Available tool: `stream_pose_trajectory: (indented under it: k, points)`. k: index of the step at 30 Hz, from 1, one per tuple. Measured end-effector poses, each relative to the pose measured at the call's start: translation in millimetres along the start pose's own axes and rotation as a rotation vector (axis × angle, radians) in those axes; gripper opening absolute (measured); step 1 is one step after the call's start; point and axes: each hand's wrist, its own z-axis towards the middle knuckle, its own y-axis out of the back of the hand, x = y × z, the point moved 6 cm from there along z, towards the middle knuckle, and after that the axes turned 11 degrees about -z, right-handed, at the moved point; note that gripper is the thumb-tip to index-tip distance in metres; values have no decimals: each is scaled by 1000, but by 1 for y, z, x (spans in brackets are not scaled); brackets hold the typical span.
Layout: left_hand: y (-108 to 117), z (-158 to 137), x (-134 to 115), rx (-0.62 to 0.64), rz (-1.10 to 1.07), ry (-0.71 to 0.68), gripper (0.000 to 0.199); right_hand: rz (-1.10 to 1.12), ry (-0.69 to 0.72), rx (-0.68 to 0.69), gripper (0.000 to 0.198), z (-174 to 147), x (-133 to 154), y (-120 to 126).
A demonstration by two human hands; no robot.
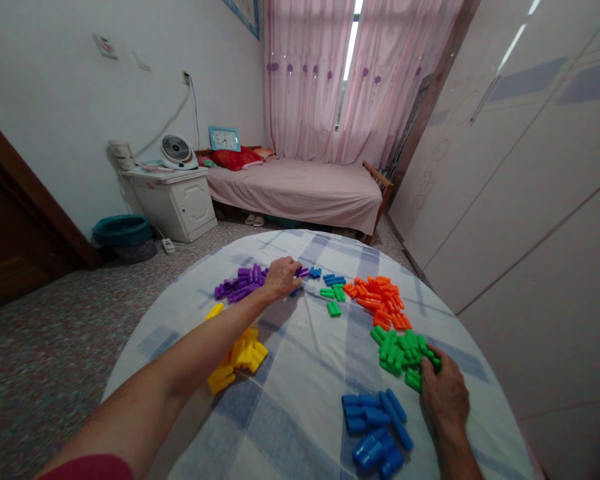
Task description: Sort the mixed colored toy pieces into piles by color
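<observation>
Small tube-shaped plastic building blocks lie sorted by colour on the tablecloth. My left hand (281, 277) reaches to the far side, its fingers closed at a purple block (303, 272); a blue block shows partly beneath the hand. Left of it spreads the purple pile (243, 283), and yellow blocks (247, 350) lie by my left forearm, which hides some. At the right, my right hand (445, 390) has its thumb and fingers closed around a green block at the edge of the green pile (403, 350). Orange blocks (380, 297) lie beyond that pile. Larger-looking blue blocks (375, 427) are nearest me.
Several green blocks (334, 309) and blue blocks (335, 280) lie at the far middle of the round table (300, 400). Beyond stand a bed (300, 187), a white cabinet (180, 200) with a fan (177, 150), and a bin (125, 233). A wardrobe (520, 200) flanks the right.
</observation>
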Motion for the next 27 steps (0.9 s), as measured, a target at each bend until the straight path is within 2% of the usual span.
stream_pose_trajectory:
  k: [3, 6, 8, 10, 13, 16, 18, 20, 22, 24, 27]
  points:
    - [28, -12, 34, -75, 91, 19, 32, -8, -7, 8, 48, 0, 1, 0]
    - [43, -24, 83, -94, 141, 227, 32, -18, -23, 22, 48, 0, -1, -1]
    - [44, -31, 108, -80, 129, 358, 32, -22, -22, 22, 48, 1, -1, -2]
    - [42, -35, 122, -55, 101, 414, 31, -22, -18, 14, 47, 1, -2, -2]
    - [42, -37, 122, -41, 69, 422, 34, -15, -13, 5, 47, 1, -2, -2]
    - [52, -41, 93, -112, 12, 346, 41, -10, -16, 9, 47, 1, -1, -2]
    - [57, -52, 53, -189, -167, 198, 41, -7, -28, 10, 47, 0, -1, -2]
    - [52, -73, 5, -194, -444, 51, 37, 2, -32, -1, 47, 0, 1, -1]
    - [35, -98, -39, -125, -678, -4, 34, 16, -23, -13, 47, -1, 3, 0]
    - [11, -120, -76, -55, -816, -33, 32, 28, -18, -12, 47, -1, 4, 1]
    - [-25, -136, -103, -11, -879, -4, 28, 47, -17, -6, 47, -1, 3, 1]
